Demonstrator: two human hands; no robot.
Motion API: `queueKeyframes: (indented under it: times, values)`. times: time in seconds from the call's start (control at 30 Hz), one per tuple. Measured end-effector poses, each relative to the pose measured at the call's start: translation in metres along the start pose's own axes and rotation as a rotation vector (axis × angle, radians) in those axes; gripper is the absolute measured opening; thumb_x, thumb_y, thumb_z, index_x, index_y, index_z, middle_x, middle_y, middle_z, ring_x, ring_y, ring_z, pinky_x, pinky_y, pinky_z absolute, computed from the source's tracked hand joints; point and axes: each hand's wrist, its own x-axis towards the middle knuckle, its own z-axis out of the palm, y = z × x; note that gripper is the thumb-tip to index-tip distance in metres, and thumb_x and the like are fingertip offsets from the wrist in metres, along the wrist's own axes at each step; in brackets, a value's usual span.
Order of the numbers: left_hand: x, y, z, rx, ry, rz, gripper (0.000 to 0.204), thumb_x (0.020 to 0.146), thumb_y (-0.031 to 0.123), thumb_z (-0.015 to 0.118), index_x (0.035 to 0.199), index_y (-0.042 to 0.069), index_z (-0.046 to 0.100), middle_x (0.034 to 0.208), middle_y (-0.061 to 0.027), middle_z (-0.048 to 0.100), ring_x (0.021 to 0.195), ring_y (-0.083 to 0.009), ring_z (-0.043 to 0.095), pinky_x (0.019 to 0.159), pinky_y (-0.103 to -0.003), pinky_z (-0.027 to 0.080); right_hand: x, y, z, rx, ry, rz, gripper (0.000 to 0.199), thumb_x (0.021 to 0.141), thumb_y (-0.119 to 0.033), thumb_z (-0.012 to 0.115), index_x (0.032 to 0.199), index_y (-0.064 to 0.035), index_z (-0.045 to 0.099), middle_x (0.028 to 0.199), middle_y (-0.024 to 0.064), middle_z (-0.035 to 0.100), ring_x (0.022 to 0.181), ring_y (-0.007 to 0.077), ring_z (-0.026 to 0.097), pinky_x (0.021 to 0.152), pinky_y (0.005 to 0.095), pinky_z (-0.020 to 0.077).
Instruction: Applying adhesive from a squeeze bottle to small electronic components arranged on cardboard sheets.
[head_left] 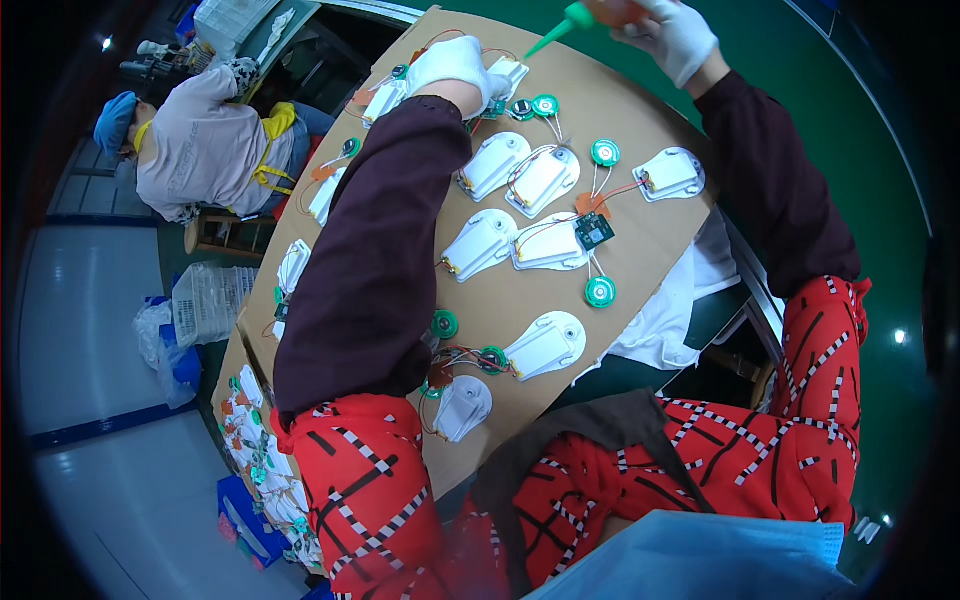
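My left hand (pixel 455 68), in a white glove, is at the far side of the cardboard-topped table. Its fingers are closed at the edge of a small white plastic housing (pixel 510 71), partly hidden by the glove. Up at the top right, my right hand (pixel 678 45), gloved as well, grips an orange-brown squeeze bottle (pixel 612 11). The bottle's green pointed nozzle (pixel 560 35) slants down toward that housing, its tip just off it. Beside my left hand lie a green-rimmed round speaker (pixel 545 105) and a dark round part (pixel 521 110).
More white housings (pixel 480 243) lie across the cardboard (pixel 560 410), several wired to speakers (pixel 600 291) and a circuit board (pixel 594 230). A pile of wired parts (pixel 262 455) is at lower left. White cloth (pixel 665 325) hangs at the right edge. Another person (pixel 215 150) sits at left.
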Motion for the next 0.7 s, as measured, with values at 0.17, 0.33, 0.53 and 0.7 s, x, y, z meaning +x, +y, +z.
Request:
queueKeyframes:
  times: [0.17, 0.33, 0.53, 0.7]
  values:
    - [-0.004, -0.021, 0.01, 0.048, 0.047, -0.025, 0.063, 0.073, 0.04, 0.073, 0.128, 0.013, 0.059, 0.117, -0.0155, 0.065, 0.107, -0.0289, 0.063, 0.095, -0.037, 0.047, -0.032, -0.04, -0.017, 0.418, 0.042, 0.012, 0.029, 0.096, -0.035, 0.052, 0.112, -0.0109, 0.06, 0.097, 0.0065, 0.067, 0.065, 0.0169, 0.062, 0.061, 0.0363, 0.056]
    - [0.01, -0.019, 0.017, 0.031, 0.063, -0.038, 0.065, 0.078, 0.055, 0.063, 0.126, 0.011, 0.06, 0.119, -0.015, 0.064, 0.111, -0.0319, 0.061, 0.096, -0.039, 0.046, -0.082, -0.069, -0.056, 0.219, 0.016, -0.305, 0.027, 0.101, -0.026, 0.042, 0.119, -0.0086, 0.054, 0.108, 0.0059, 0.062, 0.094, 0.021, 0.061, 0.081, 0.0348, 0.0534]
    - [0.04, -0.036, 0.01, 0.36, -0.029, 0.113, 0.061, 0.088, 0.063, 0.04, 0.125, 0.019, 0.061, 0.128, -0.0138, 0.058, 0.117, -0.0337, 0.055, 0.099, -0.043, 0.043, -0.162, -0.029, -0.107, -0.242, 0.165, -0.032, 0.037, 0.094, -0.028, 0.054, 0.122, -0.0021, 0.052, 0.104, 0.0086, 0.065, 0.091, 0.0226, 0.064, 0.085, 0.0388, 0.0537]
    - [0.089, -0.064, 0.045, 0.354, 0.035, -0.219, 0.063, 0.086, 0.064, 0.043, 0.13, 0.021, 0.058, 0.134, -0.0143, 0.052, 0.128, -0.0341, 0.043, 0.104, -0.045, 0.037, -0.205, 0.002, -0.072, 0.441, 0.316, 0.421, 0.031, 0.094, -0.032, 0.058, 0.113, -0.0077, 0.057, 0.102, 0.0043, 0.067, 0.088, 0.016, 0.066, 0.076, 0.0336, 0.0566]
